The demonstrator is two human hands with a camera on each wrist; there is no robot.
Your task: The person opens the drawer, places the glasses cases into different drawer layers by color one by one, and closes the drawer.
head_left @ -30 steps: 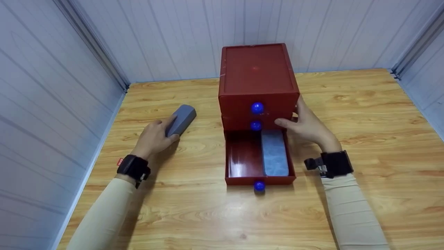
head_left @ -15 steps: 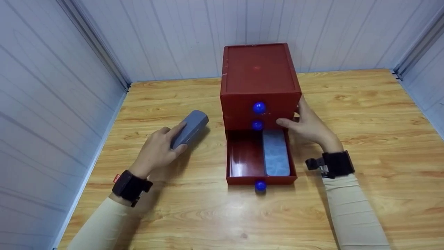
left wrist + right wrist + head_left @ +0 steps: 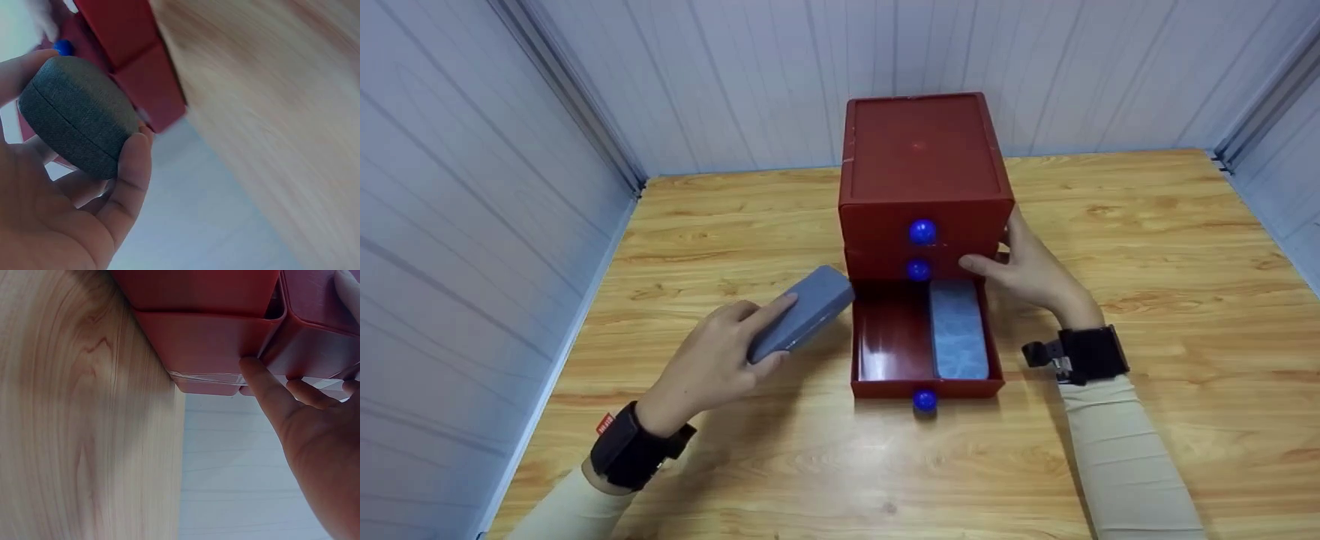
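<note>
My left hand point(image 3: 718, 366) grips a grey fabric-covered glasses case point(image 3: 812, 311) near one end, raised over the table just left of the drawer. In the left wrist view, thumb and fingers pinch the case point(image 3: 79, 115), and a seam runs along its side. A red drawer cabinet point(image 3: 919, 150) stands at the back with its bottom drawer point(image 3: 892, 349) pulled out. Inside that drawer, on the right, lies a light blue case point(image 3: 958, 334). My right hand point(image 3: 1031, 274) rests on the cabinet's right side, thumb on the front face and fingers along the wall.
Blue ball knobs point(image 3: 922, 232) stick out from the drawer fronts; the two upper drawers are closed. A wooden table point(image 3: 1140, 300) carries the cabinet. White panel walls point(image 3: 735, 82) enclose the table at the back and both sides.
My left hand has lifted the grey case off the table and carried it right and toward me, its far end now by the drawer's left wall. The right hand has stayed in place.
</note>
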